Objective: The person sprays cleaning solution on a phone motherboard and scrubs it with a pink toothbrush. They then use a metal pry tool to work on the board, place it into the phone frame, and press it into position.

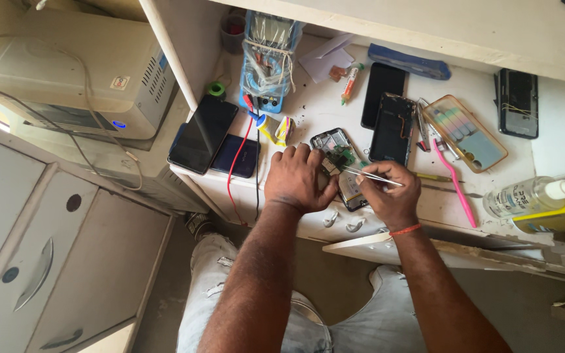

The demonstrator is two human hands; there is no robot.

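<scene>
Phone: open phone [339, 163] lies flat on the desk [557, 137], long axis running away from the person, tilted a little.
Left hand [297, 178]: closed on the phone's left edge, holding it.
Right hand [390, 191]: pinches tweezers [369, 174] (tips point left, onto the green board).
Case: clear box [465, 133], beyond the right hand, holds coloured parts.

The opened phone [340, 163] lies on the table [557, 131] under both hands: left hand [297, 180] on its left side, right hand [390, 193] on its right with tweezers [371, 174]. Behind sits the meter [268, 59]; 2 phones [214, 138] lie left, a bottle [534, 195] far right
</scene>
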